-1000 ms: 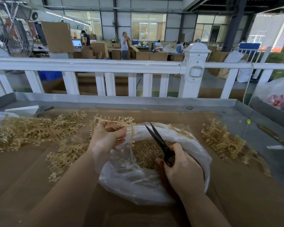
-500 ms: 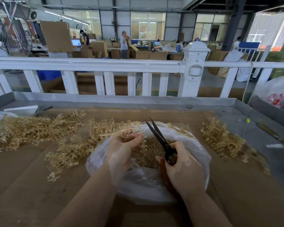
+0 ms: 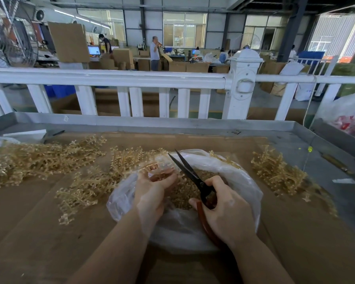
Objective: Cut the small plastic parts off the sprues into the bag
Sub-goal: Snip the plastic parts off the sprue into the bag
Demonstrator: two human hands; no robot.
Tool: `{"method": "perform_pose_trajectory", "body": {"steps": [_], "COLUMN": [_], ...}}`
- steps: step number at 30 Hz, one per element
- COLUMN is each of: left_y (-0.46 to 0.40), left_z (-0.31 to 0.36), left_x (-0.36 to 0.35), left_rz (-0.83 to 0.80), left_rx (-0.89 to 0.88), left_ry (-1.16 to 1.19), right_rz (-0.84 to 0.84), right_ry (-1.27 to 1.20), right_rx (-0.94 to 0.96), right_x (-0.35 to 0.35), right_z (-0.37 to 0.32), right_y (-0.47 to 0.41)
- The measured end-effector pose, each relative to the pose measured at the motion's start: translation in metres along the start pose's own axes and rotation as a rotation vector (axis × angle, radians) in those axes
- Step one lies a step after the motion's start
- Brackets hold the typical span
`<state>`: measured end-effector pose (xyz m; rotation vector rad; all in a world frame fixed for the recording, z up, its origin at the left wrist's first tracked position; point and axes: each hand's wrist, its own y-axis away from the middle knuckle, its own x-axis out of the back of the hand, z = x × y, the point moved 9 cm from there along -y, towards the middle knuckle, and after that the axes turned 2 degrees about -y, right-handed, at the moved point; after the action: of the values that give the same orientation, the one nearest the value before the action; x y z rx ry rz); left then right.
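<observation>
A clear plastic bag (image 3: 244, 181) lies open on the cardboard-covered table, with small amber cut parts (image 3: 182, 193) piled inside. My left hand (image 3: 154, 189) holds a translucent amber sprue (image 3: 158, 167) over the bag's left rim. My right hand (image 3: 223, 214) grips black scissors (image 3: 191, 175) by their red-brown handles. The blades are slightly parted and point up-left, right beside the held sprue.
Heaps of amber sprues (image 3: 39, 158) spread across the left of the table, and a smaller heap (image 3: 279, 171) lies on the right. The table's raised metal rim (image 3: 152, 121) and a white railing (image 3: 131, 78) close off the far side. Another filled bag (image 3: 348, 113) sits far right.
My left hand has brought a sprue from the left pile rightward over the bag, close to the scissor blades. My right hand with the scissors has barely shifted.
</observation>
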<state>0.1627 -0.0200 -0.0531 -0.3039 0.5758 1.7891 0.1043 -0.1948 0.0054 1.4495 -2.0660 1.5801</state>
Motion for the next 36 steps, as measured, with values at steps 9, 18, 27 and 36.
{"method": "perform_pose_trajectory", "body": {"steps": [9,18,27,36], "left_y": [-0.001,0.004,0.005,0.005], "left_z": [0.006,0.002,-0.001,0.000], "left_x": [0.004,0.008,0.005,0.005], "left_rz": [0.065,0.114,0.091,0.072], "left_rx": [-0.048,-0.017,-0.036,-0.062], "left_ry": [0.170,0.241,0.211,0.207], "right_rz": [-0.148,-0.172,-0.192,-0.204], "right_ry": [0.034,0.029,0.030,0.032], "right_rx": [0.025,0.033,0.039,0.037], "right_x": [-0.013,-0.012,-0.016,-0.018], "right_z": [-0.003,-0.007,-0.006,-0.005], "right_y": [0.003,0.004,0.004,0.004]}}
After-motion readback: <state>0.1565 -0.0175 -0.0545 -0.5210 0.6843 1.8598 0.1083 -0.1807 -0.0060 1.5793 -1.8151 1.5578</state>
